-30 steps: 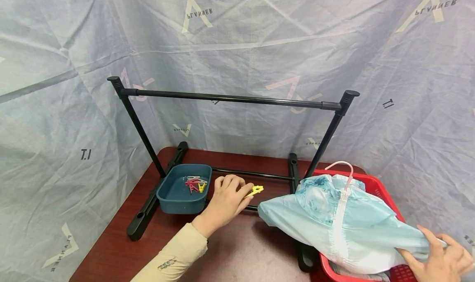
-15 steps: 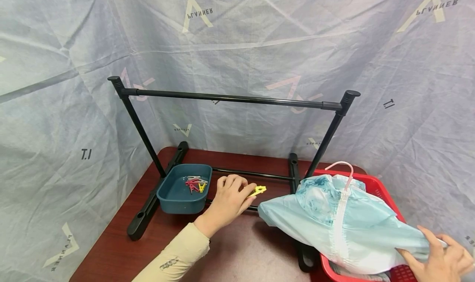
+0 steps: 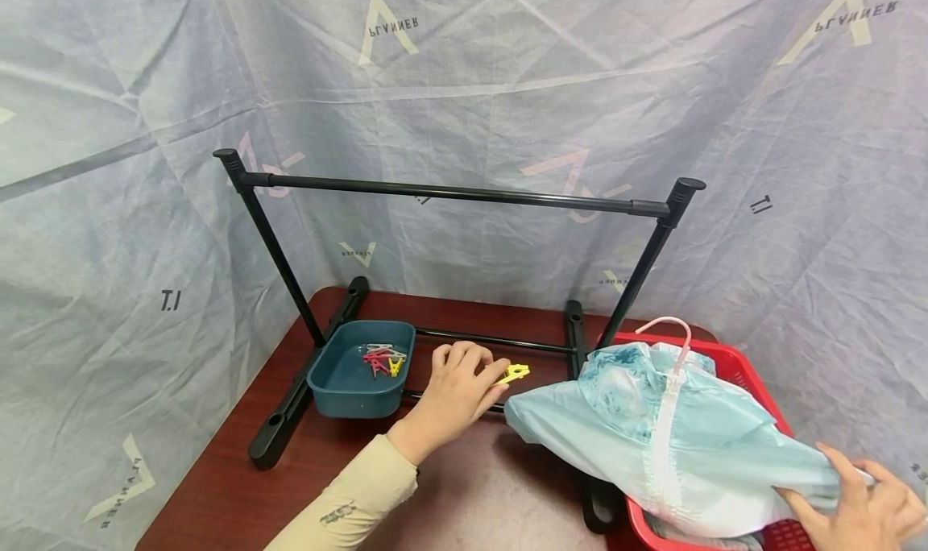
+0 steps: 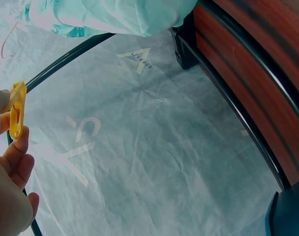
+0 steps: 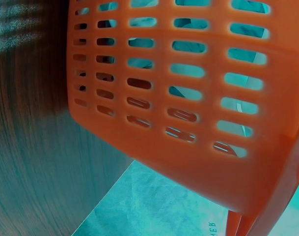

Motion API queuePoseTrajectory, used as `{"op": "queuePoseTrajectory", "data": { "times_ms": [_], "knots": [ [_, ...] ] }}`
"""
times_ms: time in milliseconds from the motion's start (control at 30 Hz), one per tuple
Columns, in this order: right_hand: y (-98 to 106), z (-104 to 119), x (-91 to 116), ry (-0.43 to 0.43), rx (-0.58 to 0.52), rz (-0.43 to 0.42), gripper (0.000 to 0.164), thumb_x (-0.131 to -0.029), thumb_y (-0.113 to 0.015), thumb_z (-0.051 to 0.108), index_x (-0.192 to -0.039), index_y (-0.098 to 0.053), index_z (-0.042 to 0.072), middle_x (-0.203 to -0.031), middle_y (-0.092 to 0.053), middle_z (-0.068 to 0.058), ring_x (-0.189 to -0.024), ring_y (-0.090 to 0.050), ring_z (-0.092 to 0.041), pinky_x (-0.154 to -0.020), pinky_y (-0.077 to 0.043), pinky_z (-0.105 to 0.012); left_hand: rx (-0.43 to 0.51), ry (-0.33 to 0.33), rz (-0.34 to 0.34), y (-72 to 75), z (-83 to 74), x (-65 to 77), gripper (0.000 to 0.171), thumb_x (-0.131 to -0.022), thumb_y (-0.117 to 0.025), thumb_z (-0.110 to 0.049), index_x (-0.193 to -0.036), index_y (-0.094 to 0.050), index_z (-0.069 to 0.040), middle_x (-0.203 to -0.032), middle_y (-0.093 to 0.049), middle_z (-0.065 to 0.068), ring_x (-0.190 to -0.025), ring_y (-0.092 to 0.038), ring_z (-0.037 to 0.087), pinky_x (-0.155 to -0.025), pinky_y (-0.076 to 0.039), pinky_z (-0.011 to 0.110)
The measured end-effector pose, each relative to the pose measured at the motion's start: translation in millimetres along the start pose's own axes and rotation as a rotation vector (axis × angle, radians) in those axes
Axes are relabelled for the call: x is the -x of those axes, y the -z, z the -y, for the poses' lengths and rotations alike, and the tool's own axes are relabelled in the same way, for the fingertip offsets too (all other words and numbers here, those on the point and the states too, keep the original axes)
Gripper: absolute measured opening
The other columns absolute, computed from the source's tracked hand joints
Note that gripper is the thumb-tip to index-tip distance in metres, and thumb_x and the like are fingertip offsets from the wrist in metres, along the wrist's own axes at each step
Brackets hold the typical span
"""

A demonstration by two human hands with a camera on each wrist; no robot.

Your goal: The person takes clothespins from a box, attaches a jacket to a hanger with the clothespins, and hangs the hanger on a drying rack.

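Note:
My left hand [image 3: 455,391] is over the lower bars of a black rack, pinching a yellow clothespin [image 3: 516,372] between thumb and finger. The left wrist view shows the same clothespin [image 4: 17,110] at the fingertips. A light blue jacket [image 3: 725,454] with a white zipper strip lies across a red basket [image 3: 743,378]; the pink hook of its hanger [image 3: 685,333] sticks up from the collar. At the far right, my right hand [image 3: 863,499] grips the jacket's right end with thumb and fingers. Only the perforated basket wall [image 5: 159,73] and surroundings show in the right wrist view.
The black rack [image 3: 449,191] stands on the dark red table [image 3: 210,486], its top bar well above the hands. A blue bin [image 3: 355,406] with several clothespins [image 3: 380,359] sits by its left foot. Grey printed cloth [image 3: 471,68] hangs behind.
My left hand has moved slightly to the right with the yellow clothespin, closer to the jacket's left end. The right hand and jacket have stayed put.

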State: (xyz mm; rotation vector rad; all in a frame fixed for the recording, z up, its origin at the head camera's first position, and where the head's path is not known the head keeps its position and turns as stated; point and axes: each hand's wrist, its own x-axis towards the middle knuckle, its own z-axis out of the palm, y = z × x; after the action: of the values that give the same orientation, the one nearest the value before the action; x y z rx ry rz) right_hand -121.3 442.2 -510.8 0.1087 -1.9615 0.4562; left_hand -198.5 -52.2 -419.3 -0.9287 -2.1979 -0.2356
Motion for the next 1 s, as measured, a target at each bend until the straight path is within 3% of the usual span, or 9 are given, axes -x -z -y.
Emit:
{"op": "queuePoseTrajectory", "data": {
  "times_ms": [67, 167, 500, 667, 767, 867, 900, 933, 1000],
  "knots": [
    [-0.3, 0.8, -0.1, 0.000, 0.006, -0.003, 0.086, -0.084, -0.042, 0.082, -0.113, -0.056, 0.002, -0.115, -0.031, -0.034, -0.102, -0.029, -0.030, -0.091, -0.012, -0.068, 0.006, -0.001, 0.001, -0.6, -1.1, -1.2, 0.032, -0.090, -0.074, -0.030, -0.118, -0.066, -0.018, -0.104, -0.053, 0.003, -0.104, -0.046, 0.024, -0.083, -0.034, 0.048],
    [-0.7, 2.2, -0.4, 0.003, 0.013, -0.013, 0.086, -0.084, -0.042, 0.083, -0.112, -0.056, 0.002, -0.114, -0.032, -0.033, -0.093, -0.022, -0.053, -0.091, -0.013, -0.069, 0.010, -0.003, -0.001, -1.2, -2.7, -3.2, 0.032, -0.090, -0.074, -0.030, -0.119, -0.065, -0.018, -0.104, -0.053, 0.003, -0.104, -0.046, 0.024, -0.084, -0.034, 0.048],
    [-0.5, -3.8, 2.1, 0.000, 0.013, 0.022, 0.088, -0.083, -0.042, 0.083, -0.114, -0.055, 0.002, -0.115, -0.030, -0.035, -0.097, -0.022, -0.057, -0.091, -0.011, -0.071, 0.032, -0.008, 0.010, -4.4, -7.3, -9.1, 0.028, -0.093, -0.070, -0.029, -0.119, -0.065, -0.019, -0.105, -0.052, 0.002, -0.105, -0.045, 0.024, -0.085, -0.034, 0.047],
    [0.2, -7.6, 4.0, -0.005, 0.009, 0.044, 0.088, -0.083, -0.042, 0.083, -0.116, -0.055, 0.003, -0.117, -0.030, -0.035, -0.111, -0.030, -0.033, -0.091, -0.010, -0.071, 0.029, -0.020, 0.003, -3.9, -9.9, -11.8, 0.030, -0.092, -0.073, -0.029, -0.119, -0.065, -0.019, -0.106, -0.053, 0.002, -0.105, -0.046, 0.023, -0.085, -0.034, 0.047],
    [0.8, -8.5, 4.3, -0.007, 0.002, 0.053, 0.088, -0.083, -0.043, 0.083, -0.117, -0.055, 0.002, -0.118, -0.030, -0.035, -0.119, -0.017, -0.014, -0.091, -0.009, -0.071, 0.018, -0.032, -0.008, -5.4, -10.8, -12.9, 0.030, -0.091, -0.073, -0.030, -0.118, -0.066, -0.019, -0.105, -0.053, 0.002, -0.105, -0.046, 0.023, -0.085, -0.034, 0.047],
    [1.2, -8.5, 4.0, -0.008, -0.001, 0.058, 0.089, -0.083, -0.044, 0.083, -0.117, -0.055, 0.002, -0.118, -0.030, -0.036, -0.119, -0.016, -0.011, -0.092, -0.008, -0.071, 0.022, -0.036, -0.014, -7.6, -11.6, -13.1, 0.030, -0.091, -0.074, -0.030, -0.118, -0.067, -0.019, -0.104, -0.053, 0.002, -0.105, -0.047, 0.023, -0.085, -0.035, 0.047],
    [1.3, -8.4, 3.9, -0.011, -0.004, 0.060, 0.089, -0.083, -0.044, 0.083, -0.117, -0.055, 0.002, -0.118, -0.030, -0.036, -0.121, -0.007, -0.009, -0.092, -0.007, -0.071, 0.021, -0.037, -0.013, -8.3, -11.8, -13.0, 0.030, -0.091, -0.074, -0.030, -0.117, -0.067, -0.019, -0.104, -0.053, 0.001, -0.106, -0.047, 0.023, -0.085, -0.035, 0.046],
    [1.4, -8.2, 3.9, -0.014, -0.003, 0.063, 0.089, -0.083, -0.044, 0.083, -0.117, -0.055, 0.002, -0.118, -0.030, -0.036, -0.122, -0.008, -0.011, -0.092, -0.007, -0.071, 0.021, -0.035, -0.009, -8.3, -12.3, -13.3, 0.029, -0.091, -0.074, -0.030, -0.117, -0.067, -0.019, -0.104, -0.053, 0.001, -0.106, -0.047, 0.023, -0.085, -0.035, 0.046],
    [2.2, -7.7, 3.7, -0.022, -0.003, 0.077, 0.089, -0.082, -0.044, 0.083, -0.118, -0.055, 0.002, -0.118, -0.029, -0.036, -0.119, -0.024, -0.019, -0.092, -0.006, -0.071, 0.025, -0.032, 0.004, -8.0, -13.4, -13.5, 0.028, -0.092, -0.073, -0.029, -0.118, -0.067, -0.020, -0.105, -0.053, 0.001, -0.106, -0.046, 0.023, -0.085, -0.035, 0.046]
  ]
}}
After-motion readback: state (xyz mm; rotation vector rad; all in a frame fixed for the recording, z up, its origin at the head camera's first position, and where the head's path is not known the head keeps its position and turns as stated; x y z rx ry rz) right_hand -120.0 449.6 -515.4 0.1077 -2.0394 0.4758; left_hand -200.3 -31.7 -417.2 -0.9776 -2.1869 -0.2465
